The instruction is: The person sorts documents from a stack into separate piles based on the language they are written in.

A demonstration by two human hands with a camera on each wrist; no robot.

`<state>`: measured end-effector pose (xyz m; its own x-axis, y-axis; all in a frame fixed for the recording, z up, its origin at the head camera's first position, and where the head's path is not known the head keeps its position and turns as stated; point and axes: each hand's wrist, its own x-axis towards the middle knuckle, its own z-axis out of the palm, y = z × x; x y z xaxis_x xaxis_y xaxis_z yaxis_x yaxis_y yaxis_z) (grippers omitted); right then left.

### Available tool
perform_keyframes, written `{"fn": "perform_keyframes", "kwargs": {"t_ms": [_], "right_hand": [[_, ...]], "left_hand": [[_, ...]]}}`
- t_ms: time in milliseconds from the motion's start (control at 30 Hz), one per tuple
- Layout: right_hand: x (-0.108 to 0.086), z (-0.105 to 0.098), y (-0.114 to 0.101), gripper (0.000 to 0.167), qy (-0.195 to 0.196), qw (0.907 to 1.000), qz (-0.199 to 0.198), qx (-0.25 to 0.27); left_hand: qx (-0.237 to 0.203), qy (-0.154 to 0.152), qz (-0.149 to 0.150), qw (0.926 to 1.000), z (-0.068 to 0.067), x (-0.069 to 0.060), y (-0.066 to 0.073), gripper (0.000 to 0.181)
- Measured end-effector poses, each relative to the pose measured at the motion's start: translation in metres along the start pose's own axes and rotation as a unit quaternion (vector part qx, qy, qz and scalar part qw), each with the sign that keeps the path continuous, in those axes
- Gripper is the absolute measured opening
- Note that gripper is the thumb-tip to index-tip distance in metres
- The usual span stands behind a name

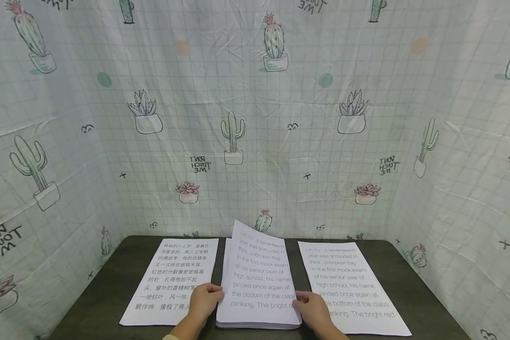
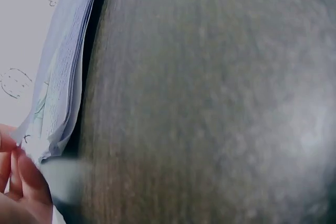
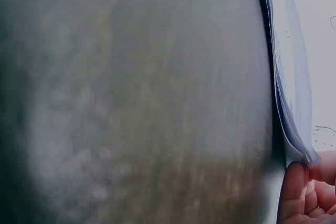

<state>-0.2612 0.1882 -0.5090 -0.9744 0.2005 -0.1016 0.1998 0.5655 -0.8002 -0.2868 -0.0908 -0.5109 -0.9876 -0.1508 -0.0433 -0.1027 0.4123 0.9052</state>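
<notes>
In the head view a sheet of paper (image 1: 261, 271) with large English print lies over a paper stack (image 1: 259, 325), its far left corner raised above the sheets beneath. My left hand (image 1: 204, 302) pinches paper at the near left edge. Across from it, my right hand (image 1: 313, 310) pinches the near right edge. The left wrist view shows thumb and fingers (image 2: 34, 179) meeting on a paper corner, with several layered sheets (image 2: 65, 90) beside them. Curved sheets (image 3: 294, 114) run up to the pinching fingers (image 3: 295, 187) in the right wrist view. How many sheets each hand holds is unclear.
Left of the stack, a page with Chinese print (image 1: 174, 276) lies flat, partly behind my left hand. A page with English print (image 1: 348, 283) lies to the right, partly behind my right hand. A cactus-patterned curtain (image 1: 255, 94) surrounds the dark table (image 1: 95, 293) at back and sides.
</notes>
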Motion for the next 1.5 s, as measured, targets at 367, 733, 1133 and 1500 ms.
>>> {"fn": "perform_keyframes", "kwargs": {"t_ms": [367,733,1133,1500], "right_hand": [[0.004,0.0,0.005,0.038,-0.004,0.9998,-0.007,0.019],[0.004,-0.004,-0.002,0.047,-0.002,0.998,0.009,0.063],[0.009,-0.022,-0.003,0.056,-0.016,0.9905,0.019,0.135],[0.01,-0.052,0.005,0.05,-0.006,0.9891,0.018,0.146]], "left_hand": [[-0.098,-0.076,-0.01,0.9922,0.001,0.005,-0.009,0.03],[-0.177,-0.115,-0.024,0.9771,0.001,0.009,-0.011,0.048],[-0.215,-0.159,-0.005,0.9636,0.001,0.009,0.005,0.067],[-0.247,-0.186,0.001,0.951,0.022,0.008,0.024,0.07]]}}
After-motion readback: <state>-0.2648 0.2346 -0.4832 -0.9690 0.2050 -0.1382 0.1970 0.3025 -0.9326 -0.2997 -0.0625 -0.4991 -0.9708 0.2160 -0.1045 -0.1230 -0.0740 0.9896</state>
